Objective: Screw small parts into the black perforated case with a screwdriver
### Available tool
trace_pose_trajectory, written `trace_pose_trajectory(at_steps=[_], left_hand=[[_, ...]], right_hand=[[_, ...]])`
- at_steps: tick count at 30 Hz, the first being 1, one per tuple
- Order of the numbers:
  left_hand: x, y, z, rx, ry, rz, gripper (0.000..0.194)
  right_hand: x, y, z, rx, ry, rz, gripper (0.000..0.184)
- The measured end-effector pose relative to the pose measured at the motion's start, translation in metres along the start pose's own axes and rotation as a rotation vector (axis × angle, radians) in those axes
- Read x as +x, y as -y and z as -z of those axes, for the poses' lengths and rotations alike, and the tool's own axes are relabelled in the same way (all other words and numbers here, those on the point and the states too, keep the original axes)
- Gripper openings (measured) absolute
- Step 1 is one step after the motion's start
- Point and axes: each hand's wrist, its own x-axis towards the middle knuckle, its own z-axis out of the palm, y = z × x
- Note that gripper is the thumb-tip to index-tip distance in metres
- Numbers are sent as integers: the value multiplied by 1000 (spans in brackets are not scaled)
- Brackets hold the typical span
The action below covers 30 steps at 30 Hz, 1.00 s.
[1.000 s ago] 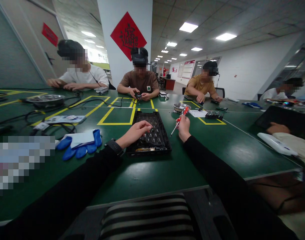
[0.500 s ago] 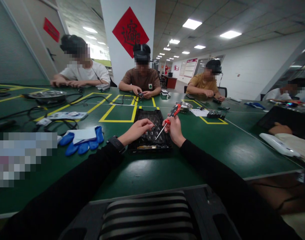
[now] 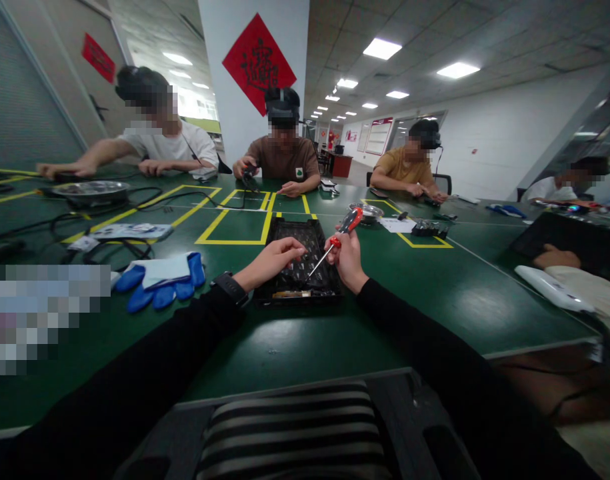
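Observation:
A screwdriver (image 3: 351, 219) with a red and black handle is gripped in my right hand (image 3: 351, 261), its thin shaft slanting down and left. The tip hangs over a black plastic tray-like case (image 3: 305, 230) with rows of small pale marks inside. Over the left side of that case is my left hand (image 3: 275, 260), thumb and forefinger drawn together in a pinch. Whatever may be between those fingertips is too small to make out. Along the near edge inside the case lies a brownish strip-like part (image 3: 292, 294).
Blue and white work gloves (image 3: 162, 280) lie to the left, near cables and a flat pale packet (image 3: 132, 231). A round metal dish (image 3: 367, 213) and black parts (image 3: 429, 228) sit farther right. Several people work around the green table (image 3: 425, 300); a white device (image 3: 555, 288) lies at right.
My hands and the screwdriver have hardly moved. The person across has raised a dark tool in one hand, and the person at far left has stretched an arm out along the table.

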Motion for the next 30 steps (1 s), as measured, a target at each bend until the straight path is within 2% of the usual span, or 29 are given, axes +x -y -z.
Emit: trace_pose_trajectory(at_steps=[4,9,14,20,25,27,30], left_hand=[[1,1,0,23,22,3,27],[1,-2,2,101,134,-74,27],[1,-6,2,75,205,-106,20],[0,-5,1,104,184,-127,20],[1,-1,2,159,133,-133,24],[2,0,2,169,113,-123,25],[3,2,2,165,101,-105,26]], right_hand=[[5,-4,5,87,-97,-55,19],[12,-11,13,194,-190,-107,17],[17,-16,19,241,-237,-153,16],[14,-15,16,261,-230,-146,13],[18,-10,18,266,-274,-153,11],[24,-8,26,154,-334,-150,16],[32,-7,42,-404,-356,-190,27]])
